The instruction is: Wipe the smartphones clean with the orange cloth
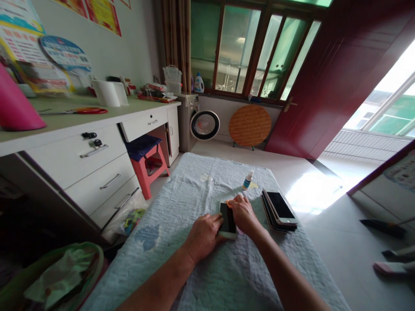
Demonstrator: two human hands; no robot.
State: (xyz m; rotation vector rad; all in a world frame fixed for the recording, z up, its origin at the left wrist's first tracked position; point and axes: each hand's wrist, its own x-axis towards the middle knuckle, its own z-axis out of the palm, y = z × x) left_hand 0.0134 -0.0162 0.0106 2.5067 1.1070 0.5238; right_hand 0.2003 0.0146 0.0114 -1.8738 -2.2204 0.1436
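Note:
A white-framed phone (228, 220) with a dark screen lies on the pale blue quilted cloth (191, 190). My left hand (205, 233) grips its left edge, fingers together over the rim. Over the upper right part of the screen, my right hand (242, 212) has its fingers closed on a small orange item (230, 203), mostly hidden by the fingers. Beyond my hands stands a small white spray bottle (247, 180) with a blue label. A stack of phones (281, 207) sits to the right, the top one white-framed with its screen up.
A desk (139, 110) with drawers runs along the left, carrying paper rolls (110, 93) and red-handled scissors (90, 111). Under it is a red stool (152, 166). A bin (99, 259) stands at lower left. Behind are a washing machine (189, 112) and a round wooden tabletop (249, 125).

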